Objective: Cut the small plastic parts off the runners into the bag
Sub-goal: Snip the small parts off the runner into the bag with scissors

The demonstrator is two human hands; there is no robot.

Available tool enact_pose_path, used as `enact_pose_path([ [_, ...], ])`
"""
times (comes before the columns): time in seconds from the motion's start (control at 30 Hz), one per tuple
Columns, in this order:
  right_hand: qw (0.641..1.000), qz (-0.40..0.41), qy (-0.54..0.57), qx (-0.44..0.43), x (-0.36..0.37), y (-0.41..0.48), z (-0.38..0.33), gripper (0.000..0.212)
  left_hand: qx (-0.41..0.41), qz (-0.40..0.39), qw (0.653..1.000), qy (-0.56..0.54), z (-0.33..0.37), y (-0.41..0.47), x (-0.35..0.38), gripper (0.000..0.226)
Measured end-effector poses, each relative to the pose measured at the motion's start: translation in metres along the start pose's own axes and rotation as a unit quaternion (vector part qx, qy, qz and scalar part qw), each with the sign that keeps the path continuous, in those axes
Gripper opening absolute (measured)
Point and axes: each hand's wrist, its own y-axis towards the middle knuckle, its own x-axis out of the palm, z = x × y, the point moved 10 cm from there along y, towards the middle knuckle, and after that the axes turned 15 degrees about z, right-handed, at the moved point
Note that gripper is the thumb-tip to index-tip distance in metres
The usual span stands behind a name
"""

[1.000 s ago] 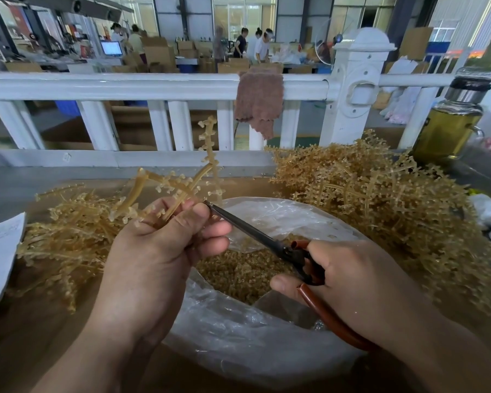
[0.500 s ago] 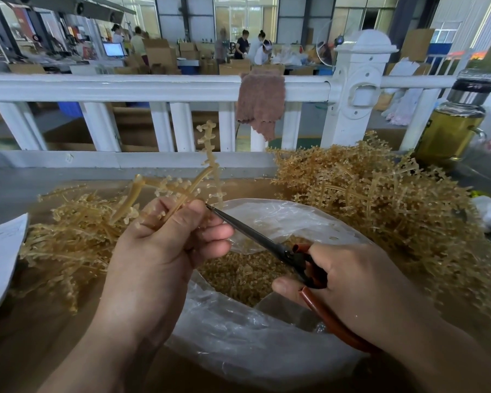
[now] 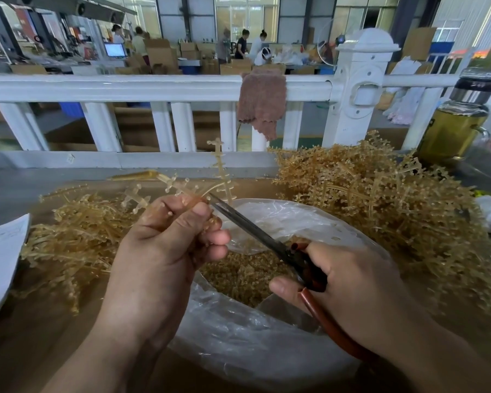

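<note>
One amber runner (image 3: pixel 182 188), its branches studded with small parts, sits just above centre frame, pinched between the thumb and curled fingers of the left hand (image 3: pixel 165 251). The tips of the scissors (image 3: pixel 253 229) reach it just right of the thumb, with the blades looking slightly parted. The right hand (image 3: pixel 352 287) curls round their reddish handles at centre right. Below both lies the clear plastic bag (image 3: pixel 238 341), its mouth open over a heap of cut parts (image 3: pixel 244 276). A flatter pile (image 3: pixel 77 242) of runners lies at left and a taller pile (image 3: pixel 380 211) at right. A white railing (image 3: pixel 153 87) crosses the upper frame with a brownish cloth (image 3: pixel 261 106) draped over it. A jar (image 3: pixel 454 126) of yellow liquid stands at upper right.
</note>
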Motion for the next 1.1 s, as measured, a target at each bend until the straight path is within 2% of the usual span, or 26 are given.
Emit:
enact_pose_path([
  [0.1,1.0,0.0,-0.013,-0.002,-0.001,0.0,0.0,0.065,0.006,0.002,1.0,0.0,0.001,-0.003,0.003,0.0],
  [0.2,1.0,0.001,-0.004,0.006,-0.001,-0.001,0.002,0.066,0.023,0.003,1.0,0.013,0.004,-0.004,0.006,0.01],
  [0.4,1.0,0.0,0.0,0.007,0.0,-0.001,0.003,0.069,0.038,0.015,0.999,0.021,0.005,-0.005,0.005,0.006],
  [0.57,1.0,0.003,-0.006,0.007,0.001,-0.001,0.005,0.07,0.058,0.015,0.998,0.019,0.01,-0.005,0.006,0.018],
  [1.1,1.0,0.002,0.011,0.014,-0.001,0.0,0.005,0.067,0.074,0.029,0.996,0.027,0.01,-0.003,0.001,0.01],
])
